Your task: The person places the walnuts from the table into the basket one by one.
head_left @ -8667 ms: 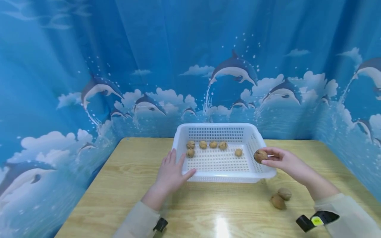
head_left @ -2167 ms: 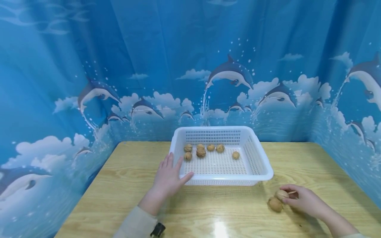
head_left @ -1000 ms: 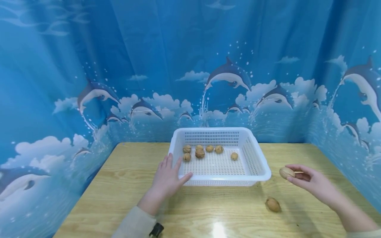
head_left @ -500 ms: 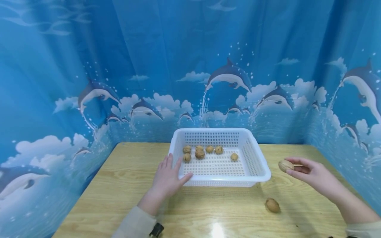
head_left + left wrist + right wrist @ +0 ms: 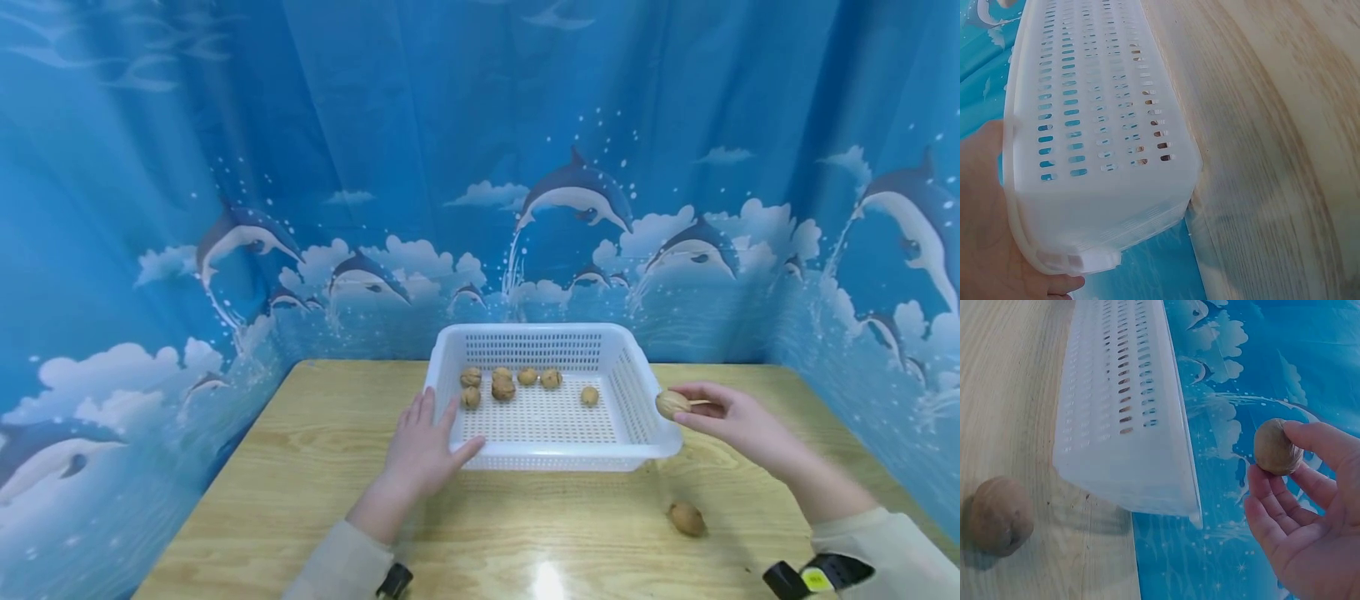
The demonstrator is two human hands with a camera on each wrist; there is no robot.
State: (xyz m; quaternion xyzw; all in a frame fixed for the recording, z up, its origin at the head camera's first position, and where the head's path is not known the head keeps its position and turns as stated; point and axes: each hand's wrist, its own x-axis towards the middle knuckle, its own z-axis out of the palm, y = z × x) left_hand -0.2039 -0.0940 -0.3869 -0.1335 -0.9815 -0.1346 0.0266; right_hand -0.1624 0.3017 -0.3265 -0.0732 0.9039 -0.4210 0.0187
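In the head view, a white plastic basket [image 5: 570,450] stands on the table with several walnuts [image 5: 551,379] inside, mostly toward its left and back. My left hand [image 5: 423,450] lies spread at the basket's front left corner, touching the rim. The left wrist view shows that hand [image 5: 982,219] along the basket's rim. Above the right rim, my right hand [image 5: 735,421] pinches a pale walnut [image 5: 672,405] between thumb and fingers. The right wrist view shows the same walnut [image 5: 1277,447] at the fingertips. One browner walnut [image 5: 687,518] lies on the table, in front of the basket's right end.
The light wooden table [image 5: 315,467] reaches back to a blue curtain [image 5: 420,167] printed with dolphins, which also closes off both sides. A small dark speck [image 5: 747,570] lies on the table near the right forearm.
My right hand has picked the pale walnut up from beside the browner one and carried it left to the basket's rim. Earlier, a darker walnut went into the basket. My left hand has stayed put.
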